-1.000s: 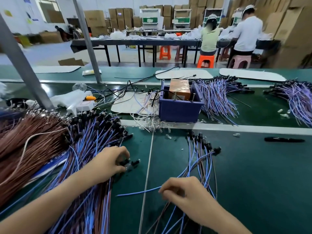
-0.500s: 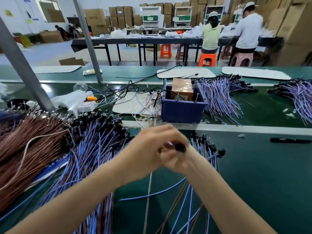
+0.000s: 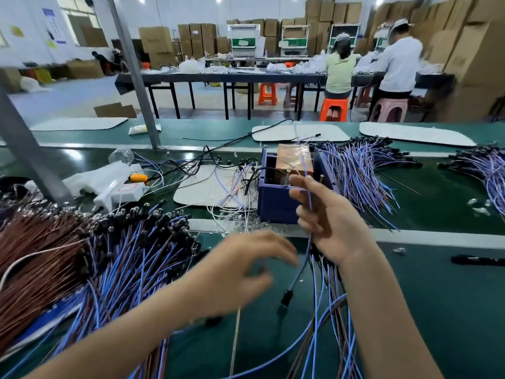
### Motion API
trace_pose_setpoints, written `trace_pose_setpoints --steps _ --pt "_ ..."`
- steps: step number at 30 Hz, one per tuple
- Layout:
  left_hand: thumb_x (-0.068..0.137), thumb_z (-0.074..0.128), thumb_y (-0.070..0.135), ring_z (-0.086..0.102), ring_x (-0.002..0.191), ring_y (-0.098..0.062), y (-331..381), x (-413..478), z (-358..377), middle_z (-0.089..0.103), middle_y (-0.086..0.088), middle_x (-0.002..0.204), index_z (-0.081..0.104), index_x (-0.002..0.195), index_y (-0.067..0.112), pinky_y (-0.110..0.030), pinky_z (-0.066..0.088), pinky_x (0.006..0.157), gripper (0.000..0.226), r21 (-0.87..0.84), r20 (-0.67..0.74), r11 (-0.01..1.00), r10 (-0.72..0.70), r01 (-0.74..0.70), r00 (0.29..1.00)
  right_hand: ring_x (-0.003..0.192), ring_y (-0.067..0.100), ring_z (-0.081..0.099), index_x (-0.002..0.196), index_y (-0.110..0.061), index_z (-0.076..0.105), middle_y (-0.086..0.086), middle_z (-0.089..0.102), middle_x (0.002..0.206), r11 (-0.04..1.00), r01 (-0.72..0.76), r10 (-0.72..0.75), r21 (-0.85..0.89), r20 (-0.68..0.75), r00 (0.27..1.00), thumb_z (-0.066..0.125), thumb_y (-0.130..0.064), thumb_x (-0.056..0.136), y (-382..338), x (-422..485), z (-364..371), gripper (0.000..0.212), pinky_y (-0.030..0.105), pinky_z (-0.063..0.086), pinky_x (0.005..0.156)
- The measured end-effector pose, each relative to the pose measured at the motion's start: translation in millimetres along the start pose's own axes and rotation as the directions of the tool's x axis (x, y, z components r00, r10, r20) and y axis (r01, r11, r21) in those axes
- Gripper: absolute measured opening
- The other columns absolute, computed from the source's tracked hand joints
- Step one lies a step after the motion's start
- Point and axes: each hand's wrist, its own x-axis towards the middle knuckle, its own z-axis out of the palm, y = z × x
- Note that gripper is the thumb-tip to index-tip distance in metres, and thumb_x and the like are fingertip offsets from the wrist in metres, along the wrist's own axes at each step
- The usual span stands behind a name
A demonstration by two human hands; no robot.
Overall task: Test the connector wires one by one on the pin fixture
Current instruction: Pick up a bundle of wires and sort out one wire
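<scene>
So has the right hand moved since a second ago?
Yes. The right hand went forward, from low on the table well short of the blue box to right in front of it, holding a blue wire.

Factory assembly hall, green conveyor bench (image 3: 437, 296) heaped with wire bundles (image 3: 131, 255), stacked cardboard cartons (image 3: 196, 39), seated workers (image 3: 340, 69)

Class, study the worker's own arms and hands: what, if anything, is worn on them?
Nothing shows. The left hand and right hand are gloveless, with no ring, watch or bracelet visible, and both forearms are bare down to the frame's edge, so no sleeve appears. The left hand is blurred, so small details are uncertain.
</scene>
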Motion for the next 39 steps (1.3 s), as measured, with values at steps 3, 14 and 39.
trace_pose_setpoints --steps 3,14,39 --pt "0.094 0.055 0.008 0.069 0.095 -0.015 -3.9 48.7 -12.3 0.073 -0.004 0.100 0.061 0.111 0.020 -0.027 0.053 0.088 0.021 -0.504 -0.281 0.822 -0.447 0.266 0.849 0.036 0.005 0.032 0.079 -0.014 0.077 0.002 0.069 0.067 0.985 0.056 -0.059 -0.161 -0.018 0.998 0.054 -0.024 0.094 3.1 3.3 0.2 0.029 0.013 0.021 0.032" --pt "0.098 0.051 0.019 0.062 0.080 -0.013 -8.9 137.2 17.9 0.067 0.001 0.089 0.067 0.102 0.020 -0.022 0.053 0.065 0.017 -0.781 -0.261 0.589 -0.609 0.207 0.749 0.042 -0.002 0.051 0.073 -0.017 0.076 0.005 0.073 0.069 0.841 0.232 -0.273 -0.488 -0.012 0.962 0.062 -0.013 0.091 8.7 12.8 -21.7 0.023 0.010 0.035 0.043" --pt "0.093 0.053 0.001 0.061 0.061 -0.003 -44.8 146.3 51.5 0.069 0.004 0.067 0.070 0.091 0.012 -0.016 0.054 0.069 0.020 -0.860 -0.075 0.472 -0.496 0.196 0.865 0.075 0.019 0.072 0.070 -0.019 0.075 0.005 0.075 0.078 0.882 0.232 -0.361 -0.411 -0.270 0.893 0.067 -0.032 0.086 -12.9 32.0 -57.6 0.022 0.021 0.055 0.059"
